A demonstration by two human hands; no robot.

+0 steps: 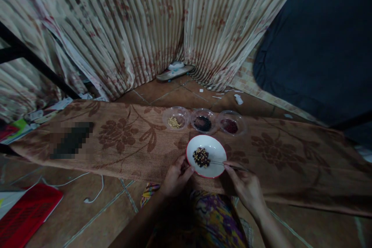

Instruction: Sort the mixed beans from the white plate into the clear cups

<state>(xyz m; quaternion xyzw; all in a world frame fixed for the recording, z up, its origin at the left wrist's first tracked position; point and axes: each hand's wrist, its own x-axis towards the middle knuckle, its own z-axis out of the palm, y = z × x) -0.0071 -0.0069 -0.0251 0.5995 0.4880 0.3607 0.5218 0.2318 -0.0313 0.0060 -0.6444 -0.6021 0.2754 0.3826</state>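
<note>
A white plate with a red rim lies on a brown flowered cloth and holds a small heap of mixed light and dark beans. My left hand has its fingers closed on the plate's near-left rim. My right hand pinches thin metal tweezers whose tips point left at the heap. Beyond the plate stand three clear bowls: one with pale beans, one with black beans, one with dark red beans.
Striped flowered curtains hang behind, with a sandal on the tiled floor under them. A dark mat lies at the right. A red object and a white cable lie on the floor at left.
</note>
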